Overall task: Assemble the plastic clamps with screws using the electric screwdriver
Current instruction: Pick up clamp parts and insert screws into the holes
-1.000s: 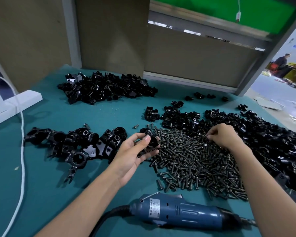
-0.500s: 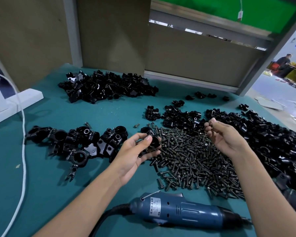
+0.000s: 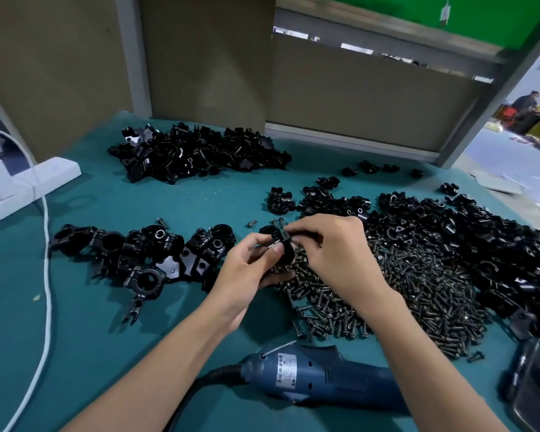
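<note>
clamp [image 3: 282,251]: black, held just above the left edge of the screw pile [image 3: 396,294]
left hand [image 3: 247,272]: grips clamp from below, thumb on top
right hand [image 3: 331,251]: fingertips pinched on clamp's top edge; can't tell if they hold a screw
electric screwdriver [image 3: 321,378]: blue, lying on teal table [image 3: 91,353] between the forearms
assembled clamps [image 3: 144,257]: left of hands
loose clamp parts [image 3: 468,244]: heap right of screws

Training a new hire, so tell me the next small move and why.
Probably seat a screw in the clamp: the left hand holds it, the right hand pinches at its top, presumably with a screw, and the screwdriver lies untouched.
</note>
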A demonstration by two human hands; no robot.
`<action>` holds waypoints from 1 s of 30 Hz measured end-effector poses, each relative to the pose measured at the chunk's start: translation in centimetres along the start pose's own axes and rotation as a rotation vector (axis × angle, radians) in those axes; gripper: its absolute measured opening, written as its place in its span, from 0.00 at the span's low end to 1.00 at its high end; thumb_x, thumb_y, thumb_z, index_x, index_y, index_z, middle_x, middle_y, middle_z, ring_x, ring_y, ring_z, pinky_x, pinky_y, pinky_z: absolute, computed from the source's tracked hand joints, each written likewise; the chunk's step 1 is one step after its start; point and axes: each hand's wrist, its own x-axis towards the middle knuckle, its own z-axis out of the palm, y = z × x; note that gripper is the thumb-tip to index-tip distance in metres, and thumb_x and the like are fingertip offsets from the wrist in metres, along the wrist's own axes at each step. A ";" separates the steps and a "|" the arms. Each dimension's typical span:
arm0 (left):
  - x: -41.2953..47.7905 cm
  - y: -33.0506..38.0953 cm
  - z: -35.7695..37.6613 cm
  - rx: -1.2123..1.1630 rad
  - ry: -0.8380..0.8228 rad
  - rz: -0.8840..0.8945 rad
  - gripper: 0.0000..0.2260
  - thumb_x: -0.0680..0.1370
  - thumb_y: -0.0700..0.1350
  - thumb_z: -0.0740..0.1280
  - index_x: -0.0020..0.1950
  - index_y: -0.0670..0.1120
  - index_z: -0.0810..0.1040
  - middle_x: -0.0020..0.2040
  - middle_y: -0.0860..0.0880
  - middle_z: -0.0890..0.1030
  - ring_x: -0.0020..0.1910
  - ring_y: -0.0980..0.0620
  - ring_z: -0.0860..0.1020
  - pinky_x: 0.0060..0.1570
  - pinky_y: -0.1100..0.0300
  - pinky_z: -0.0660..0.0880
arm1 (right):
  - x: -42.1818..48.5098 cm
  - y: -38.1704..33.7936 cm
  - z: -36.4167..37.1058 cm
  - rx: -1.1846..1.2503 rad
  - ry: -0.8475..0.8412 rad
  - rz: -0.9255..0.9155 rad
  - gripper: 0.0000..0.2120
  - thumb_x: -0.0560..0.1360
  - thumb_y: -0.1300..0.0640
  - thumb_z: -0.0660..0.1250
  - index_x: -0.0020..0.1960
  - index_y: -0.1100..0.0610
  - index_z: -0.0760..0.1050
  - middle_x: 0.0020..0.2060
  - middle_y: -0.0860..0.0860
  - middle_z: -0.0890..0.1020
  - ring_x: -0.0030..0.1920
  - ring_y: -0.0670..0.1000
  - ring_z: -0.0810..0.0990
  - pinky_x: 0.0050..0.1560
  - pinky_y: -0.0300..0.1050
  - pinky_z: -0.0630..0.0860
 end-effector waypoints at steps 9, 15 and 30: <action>-0.1 -0.1 -0.3 0.046 -0.006 0.094 0.07 0.78 0.41 0.66 0.54 0.40 0.78 0.49 0.43 0.82 0.48 0.52 0.83 0.52 0.55 0.81 | -0.1 -0.2 0.2 0.225 -0.013 0.050 0.10 0.73 0.66 0.72 0.52 0.57 0.84 0.44 0.47 0.86 0.47 0.40 0.83 0.52 0.30 0.76; -0.4 1.0 0.0 -0.384 -0.063 -0.041 0.21 0.74 0.42 0.67 0.63 0.32 0.72 0.58 0.35 0.81 0.57 0.39 0.81 0.52 0.54 0.81 | -0.1 0.9 -0.5 0.367 0.177 0.233 0.05 0.73 0.63 0.73 0.47 0.57 0.81 0.41 0.47 0.85 0.42 0.44 0.84 0.47 0.43 0.82; -0.9 1.7 0.1 -0.424 -0.049 -0.105 0.26 0.75 0.42 0.66 0.68 0.29 0.68 0.58 0.35 0.82 0.54 0.40 0.83 0.52 0.55 0.82 | -0.8 1.4 -0.4 -0.022 0.035 -0.162 0.08 0.68 0.71 0.75 0.45 0.62 0.85 0.43 0.54 0.83 0.43 0.51 0.82 0.49 0.36 0.77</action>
